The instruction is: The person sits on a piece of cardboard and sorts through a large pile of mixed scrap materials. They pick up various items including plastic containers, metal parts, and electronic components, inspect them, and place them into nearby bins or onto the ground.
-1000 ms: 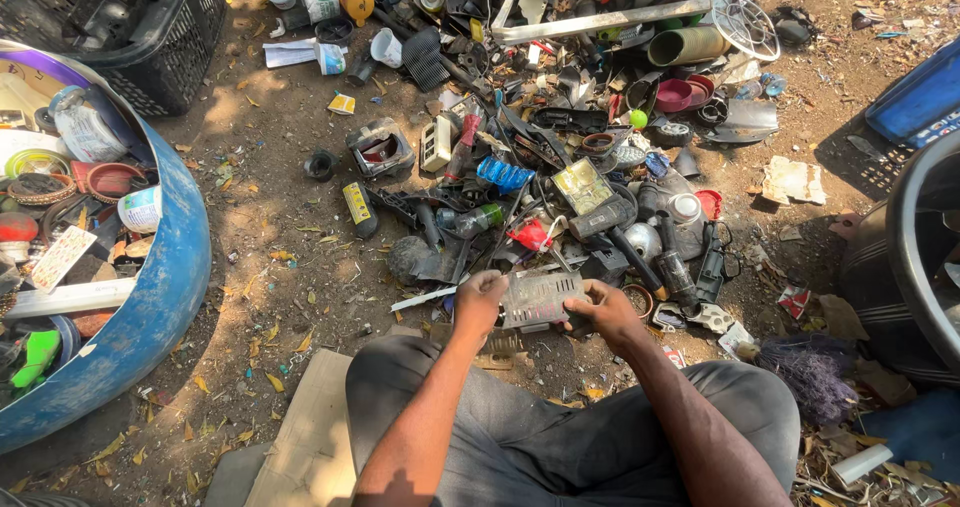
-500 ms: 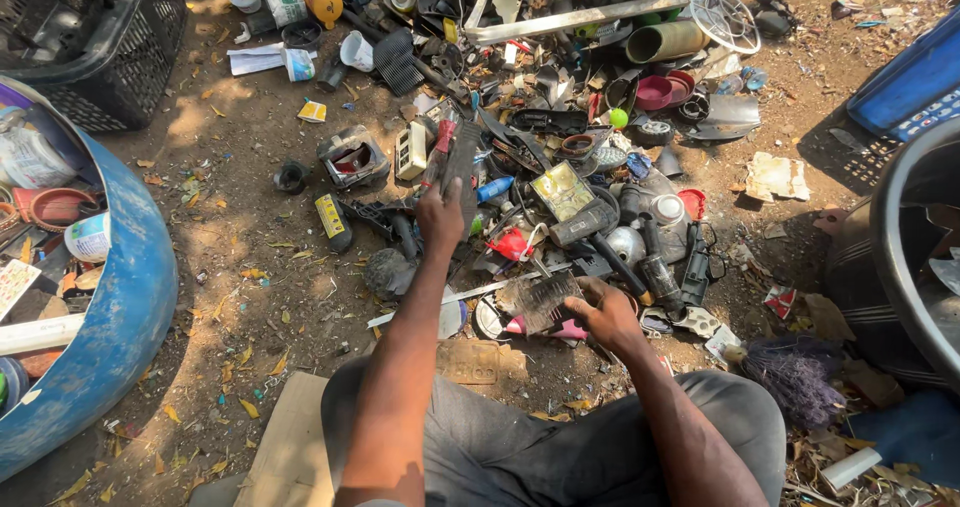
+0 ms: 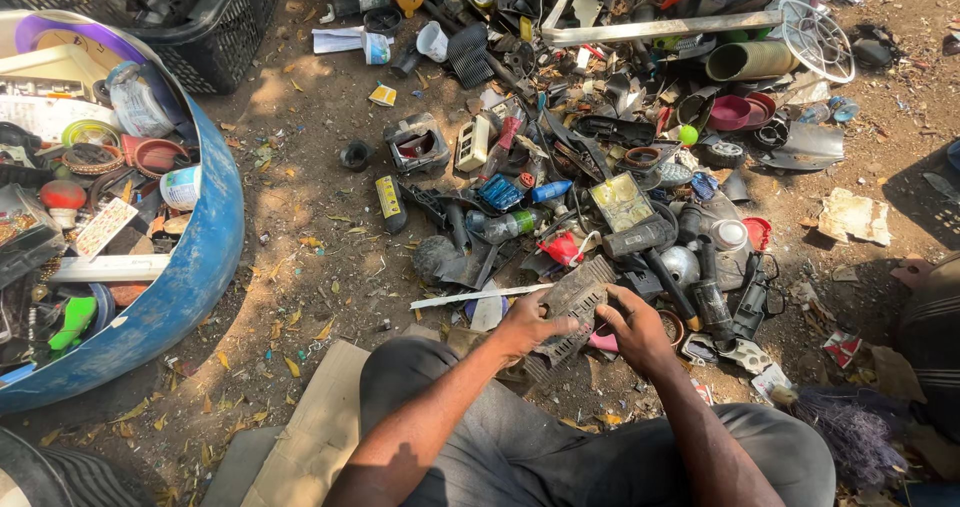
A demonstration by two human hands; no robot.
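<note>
Above the lap, fingers of left hand and right hand clasp a grey slotted grille

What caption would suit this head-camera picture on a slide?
Seated on dirt, a person's left hand and right hand grip a grey slotted grille before scattered plastic scrap.

Open dirt ground toward ten o'clock, before the blue tub. Blocked from eleven through two by dense scrap pile; white strip lying across at eleven.
</note>
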